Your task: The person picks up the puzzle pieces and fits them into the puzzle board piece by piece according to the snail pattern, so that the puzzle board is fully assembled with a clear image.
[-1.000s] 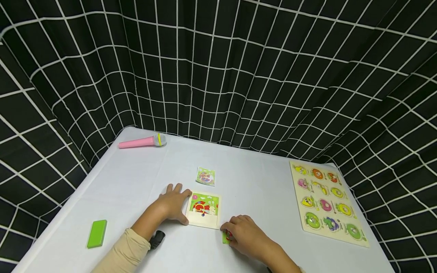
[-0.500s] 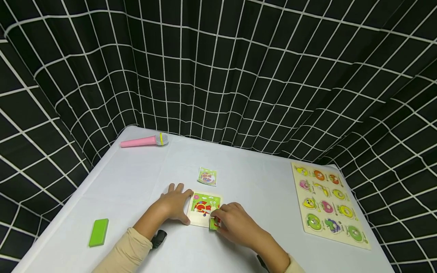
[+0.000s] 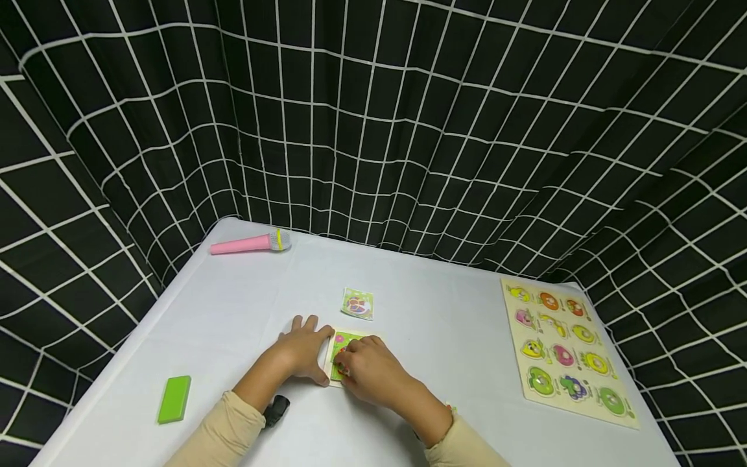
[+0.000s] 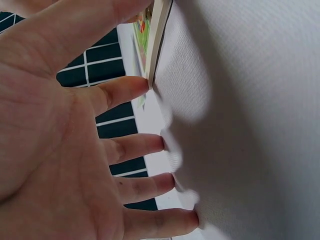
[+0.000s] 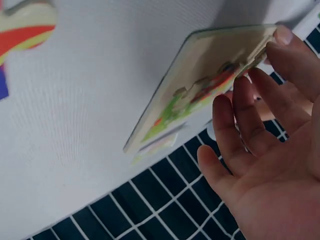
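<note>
A small square wooden jigsaw board (image 5: 215, 47) with a green and red picture lies flat on the white table. My left hand (image 3: 302, 350) is spread at its left side, thumb and index fingertips against the edge; in the left wrist view the other fingertips rest on the cloth. My right hand (image 3: 376, 373) reaches over the board and pinches a puzzle piece (image 5: 256, 56) between thumb and fingers, low over the board's near part. In the head view this hand hides most of the board. Another striped puzzle piece (image 5: 25, 30) lies on the table, mostly hidden behind the right wrist in the head view.
A picture card (image 3: 357, 303) lies just beyond the board. A pink toy microphone (image 3: 248, 244) is at the back left, a green block (image 3: 174, 399) at the front left. On the right lies a fruit puzzle board (image 3: 519, 353). A black gridded curtain (image 3: 362, 130) encloses the table.
My right hand has picked up the puzzle piece from the table right of the board and moved it left over the board. The left hand has stayed at the board's edge.
</note>
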The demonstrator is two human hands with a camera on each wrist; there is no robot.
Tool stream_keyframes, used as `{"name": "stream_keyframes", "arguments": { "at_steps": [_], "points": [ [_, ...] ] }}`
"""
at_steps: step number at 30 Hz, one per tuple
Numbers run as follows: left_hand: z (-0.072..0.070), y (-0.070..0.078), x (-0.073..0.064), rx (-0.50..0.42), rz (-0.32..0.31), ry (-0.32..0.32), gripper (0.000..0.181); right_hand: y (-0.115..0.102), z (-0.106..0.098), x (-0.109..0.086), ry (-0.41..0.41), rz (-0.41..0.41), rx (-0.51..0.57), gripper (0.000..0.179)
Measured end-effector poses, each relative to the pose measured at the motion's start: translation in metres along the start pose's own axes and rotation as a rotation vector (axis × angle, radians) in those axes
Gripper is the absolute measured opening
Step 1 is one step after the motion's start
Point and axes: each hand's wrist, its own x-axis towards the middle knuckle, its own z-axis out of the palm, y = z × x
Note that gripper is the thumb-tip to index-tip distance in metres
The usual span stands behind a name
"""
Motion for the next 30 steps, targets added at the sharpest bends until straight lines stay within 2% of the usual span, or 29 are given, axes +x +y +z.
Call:
{"name": "stream_keyframes", "arguments": {
  "at_steps": [10, 19, 30],
  "points": [
    [0.002, 0.003, 0.004, 0.009, 0.002, 0.009, 0.088, 0.000, 0.006, 0.005, 0.023, -0.030, -0.054, 0.021],
    [-0.004, 0.004, 0.001, 0.005, -0.001, 0.009, 0.087, -0.003, 0.002, 0.012, 0.016, -0.016, -0.075, 0.018],
    [0.002, 0.001, 0.004, 0.010, -0.003, 0.000, 0.090, -0.001, 0.006, 0.006, 0.009, 0.009, 0.016, 0.024]
  ]
}}
